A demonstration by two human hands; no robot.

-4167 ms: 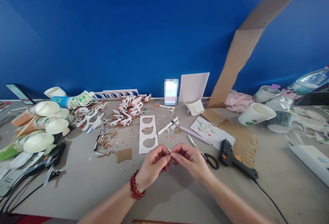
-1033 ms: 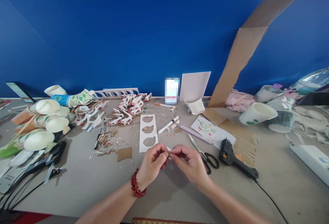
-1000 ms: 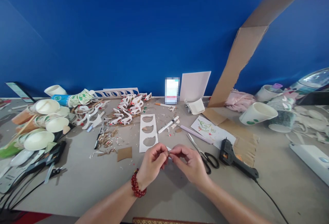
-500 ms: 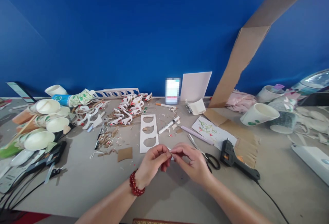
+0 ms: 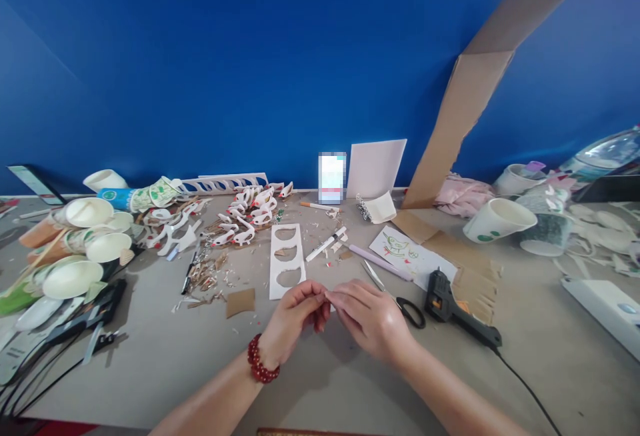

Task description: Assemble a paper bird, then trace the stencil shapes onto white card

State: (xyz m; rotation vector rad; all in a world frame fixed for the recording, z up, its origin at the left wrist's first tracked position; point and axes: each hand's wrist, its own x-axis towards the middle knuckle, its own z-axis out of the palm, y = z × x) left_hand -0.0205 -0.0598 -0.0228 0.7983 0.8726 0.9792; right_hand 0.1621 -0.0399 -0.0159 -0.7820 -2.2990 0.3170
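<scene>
Above the table's front part, my left hand (image 5: 299,319) and my right hand (image 5: 371,321) meet at the fingertips. Both are pinched closed around something too small to make out, mostly covered by the fingers. Just beyond the left hand lies a white foam board strip (image 5: 273,264) with several cut-out holes. Partly behind the right hand is a pair of scissors (image 5: 412,313) with black handles. A hot glue gun (image 5: 453,309) rests on its side farther right. A bird drawing on paper (image 5: 419,255), a lilac stick (image 5: 380,263) and a white marker (image 5: 325,244) lie beyond the hands.
Small white bird cut-outs (image 5: 245,219) with red marks are heaped at the back left, near brown scraps (image 5: 204,271). Paper cups (image 5: 73,278) crowd the left side, with cables below them. A lit phone (image 5: 332,177) and a bent cardboard strip (image 5: 463,103) lean against the blue wall.
My right hand has turned so that its back shows more and its fingers lie closer together. The left hand keeps its pinch. The whole view has shifted slightly.
</scene>
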